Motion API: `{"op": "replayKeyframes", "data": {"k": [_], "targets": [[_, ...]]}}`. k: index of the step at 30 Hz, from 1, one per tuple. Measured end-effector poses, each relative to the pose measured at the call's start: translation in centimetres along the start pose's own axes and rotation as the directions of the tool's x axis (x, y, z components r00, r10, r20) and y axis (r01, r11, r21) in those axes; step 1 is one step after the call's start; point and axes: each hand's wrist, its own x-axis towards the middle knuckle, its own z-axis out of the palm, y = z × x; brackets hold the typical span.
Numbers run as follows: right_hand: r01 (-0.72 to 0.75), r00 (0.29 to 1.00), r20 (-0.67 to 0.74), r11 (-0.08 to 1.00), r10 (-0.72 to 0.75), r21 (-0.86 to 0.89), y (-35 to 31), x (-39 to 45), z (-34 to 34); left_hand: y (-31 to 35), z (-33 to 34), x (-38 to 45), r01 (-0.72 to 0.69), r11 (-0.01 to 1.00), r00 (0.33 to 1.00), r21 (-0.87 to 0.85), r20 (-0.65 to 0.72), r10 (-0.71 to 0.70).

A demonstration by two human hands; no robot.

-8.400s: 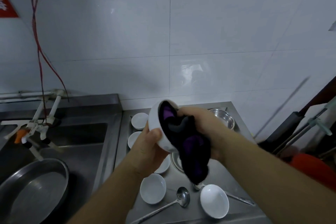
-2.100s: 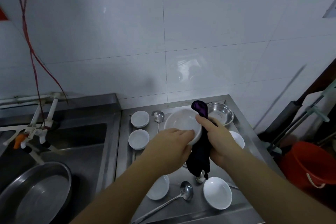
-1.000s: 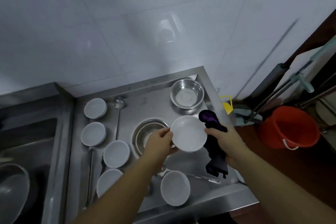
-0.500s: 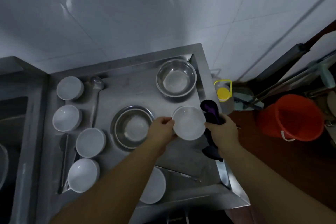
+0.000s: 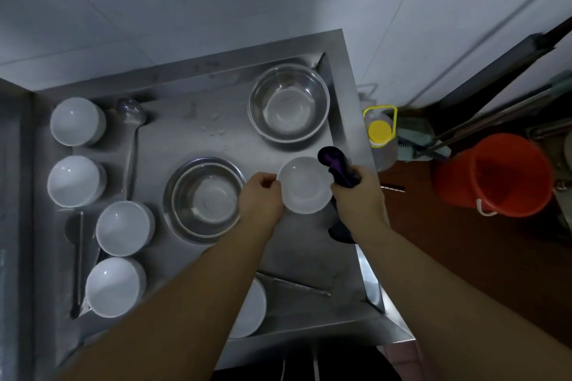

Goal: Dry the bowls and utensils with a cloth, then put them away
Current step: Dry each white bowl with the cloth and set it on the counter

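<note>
A small white bowl point(image 5: 305, 184) sits mouth-up low over the right side of the steel counter point(image 5: 192, 136). My left hand point(image 5: 261, 198) pinches its left rim. My right hand point(image 5: 359, 195) is at its right rim, shut on a dark purple cloth point(image 5: 335, 164) that hangs down below the hand. Several white bowls stand in a column at the left, among them one at the far end point(image 5: 75, 121) and one at the near end point(image 5: 114, 286). Two steel bowls rest on the counter, one in the middle point(image 5: 205, 196) and one at the back right point(image 5: 289, 102). A ladle point(image 5: 130, 133) lies beside the white bowls.
Another white bowl point(image 5: 252, 309) is partly hidden under my left forearm, with a utensil handle point(image 5: 297, 284) beside it. A second ladle handle point(image 5: 80, 257) lies at the left edge. On the floor to the right stand a yellow-capped bottle point(image 5: 380, 133) and an orange bucket point(image 5: 495, 176).
The view has tilted down and moved closer over the counter. Both hands have lowered the white bowl toward the counter's right side, the cloth now beside the bowl, not inside it.
</note>
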Motion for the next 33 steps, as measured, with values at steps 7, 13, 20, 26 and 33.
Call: {"op": "replayKeyframes", "data": {"k": [7,13,20,26,33], "targets": [[-0.072,0.997,-0.009,0.995,0.072,-0.064,-0.1,0.4,0.0,0.0,-0.5,-0.1,-0.037,0.991,0.999,0.127,0.016,0.036],[-0.063,0.998,-0.029,0.997,0.061,-0.049,-0.3,0.5,0.0,0.7,-0.5,0.2,-0.082,0.963,0.997,0.256,0.018,0.08],[-0.073,0.994,-0.081,0.996,0.069,-0.048,0.5,-0.3,-2.2,0.5,-0.5,0.2,-0.125,0.938,0.992,0.324,0.011,0.128],[-0.063,0.997,-0.042,0.996,0.06,-0.062,1.9,-2.8,-3.3,0.4,-1.8,-0.2,-0.129,0.932,0.991,0.338,0.024,0.128],[-0.008,0.987,0.155,0.989,0.032,-0.151,3.5,-7.4,-1.1,-6.1,-8.5,-3.7,-0.118,0.864,0.993,0.49,0.043,0.111]]}}
